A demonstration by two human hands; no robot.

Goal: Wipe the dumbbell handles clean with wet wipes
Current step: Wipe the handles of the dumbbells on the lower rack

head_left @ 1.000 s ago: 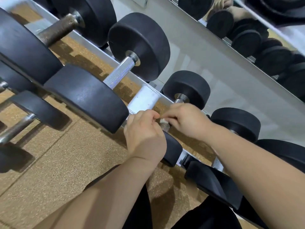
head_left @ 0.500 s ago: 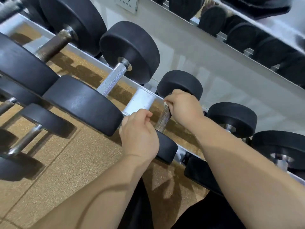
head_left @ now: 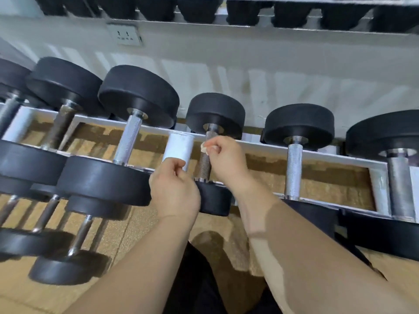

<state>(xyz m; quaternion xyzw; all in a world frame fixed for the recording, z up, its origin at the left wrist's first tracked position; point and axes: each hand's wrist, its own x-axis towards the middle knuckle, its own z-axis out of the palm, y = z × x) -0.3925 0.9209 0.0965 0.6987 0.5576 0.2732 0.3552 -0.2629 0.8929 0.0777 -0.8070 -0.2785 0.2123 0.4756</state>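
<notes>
**Rack of dumbbells, seen from above.** A white rack (head_left: 328, 155) of black-headed dumbbells stands against a pale wall, with a socket (head_left: 125, 35) at far left.

- **Left edge:** Larger dumbbells lie side by side across the rails. One has a rusty brown handle (head_left: 59, 130), and its right neighbour has a bright knurled handle (head_left: 127, 140). On a lower tier, more dumbbells (head_left: 74, 236) lie over the brown speckled floor (head_left: 127, 234).
- **Crossbar:** Right of the bright handle, a white crossbar (head_left: 178, 147) joins the far and near rails.
- **Left grip:** The left grip (head_left: 174, 190), the person's left hand, is at the near end of this crossbar. It is clenched, fingers curled in with the thumb against the forefinger, and nothing shows inside it. It covers part of the near head of the small dumbbell (head_left: 215, 114); whether it touches that head cannot be told.
- **Small dumbbell:** This dumbbell lies in the middle of the rack, just right of the crossbar. Its dark handle (head_left: 204, 165) runs near to far.
- **Right grip:** The right grip (head_left: 226, 162), the person's right hand, grasps a crumpled wipe (head_left: 204, 148) between thumb and fingertips. It presses the wipe against the far part of the dark handle, just below the far head.
- **Right side:** Two more dumbbells lie here. One has a slim silver handle (head_left: 293, 171) near the right grip, and the other has a thicker silver handle (head_left: 399, 184) at the right edge.
</notes>
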